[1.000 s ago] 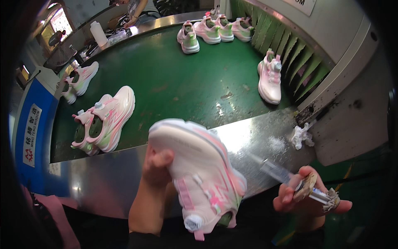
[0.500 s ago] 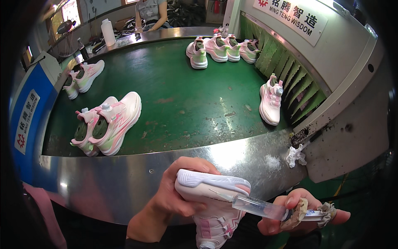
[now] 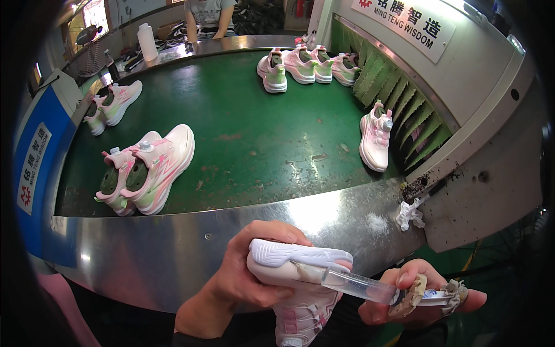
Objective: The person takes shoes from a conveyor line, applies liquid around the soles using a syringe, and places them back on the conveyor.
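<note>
At the lower centre of the frame, the left hand (image 3: 245,272) holds a shoe (image 3: 300,282) tilted with its sole upward, the fingers bent round the toe end and parted only by the shoe's width. The sole is white and ridged, salmon toward its right end; the upper is pale pink with brighter pink trim. At the lower right, the right hand (image 3: 425,269) has its fingers closed round a clear syringe (image 3: 358,284), whose thin tip is at the shoe's sole edge.

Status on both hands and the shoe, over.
Left hand gripping shoe, sole uppermost. Right hand holding syringe, tip at sole's edge. No obstruction seen between syringe and shoe.
</note>
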Tool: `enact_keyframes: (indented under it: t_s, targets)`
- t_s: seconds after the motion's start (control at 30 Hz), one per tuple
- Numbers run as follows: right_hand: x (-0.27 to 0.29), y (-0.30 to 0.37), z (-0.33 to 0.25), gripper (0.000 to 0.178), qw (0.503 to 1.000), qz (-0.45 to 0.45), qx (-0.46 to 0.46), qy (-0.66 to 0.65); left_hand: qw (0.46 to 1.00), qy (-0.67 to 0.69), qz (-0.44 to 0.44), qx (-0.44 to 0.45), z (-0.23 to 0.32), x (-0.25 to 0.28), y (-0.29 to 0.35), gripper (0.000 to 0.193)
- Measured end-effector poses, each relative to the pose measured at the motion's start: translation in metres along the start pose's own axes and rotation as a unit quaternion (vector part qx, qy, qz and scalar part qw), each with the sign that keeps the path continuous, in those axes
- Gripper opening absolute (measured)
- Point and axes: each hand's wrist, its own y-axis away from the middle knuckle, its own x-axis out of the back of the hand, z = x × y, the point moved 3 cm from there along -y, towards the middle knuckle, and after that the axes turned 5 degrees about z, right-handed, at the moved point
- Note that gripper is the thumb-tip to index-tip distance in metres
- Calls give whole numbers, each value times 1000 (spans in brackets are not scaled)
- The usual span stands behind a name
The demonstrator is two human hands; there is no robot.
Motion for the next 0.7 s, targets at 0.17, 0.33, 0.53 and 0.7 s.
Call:
enact_keyframes:
  t_s: [0.17,0.33,0.53,0.7]
  targets:
    - [1,2,-1,90,1000,-2,0,1,1000,-11,7,1,0,1,-1,62]
    - [3,9,-1,90,1000,28,2,13,1000,-25,16,1,-2,7,2,64]
    - [8,11,2,89,999,39,15,14,1000,-16,7,-8,-5,14,2,65]
    - [20,15,7,91,999,43,20,-8,999,-33,35,-4,-8,16,0,65]
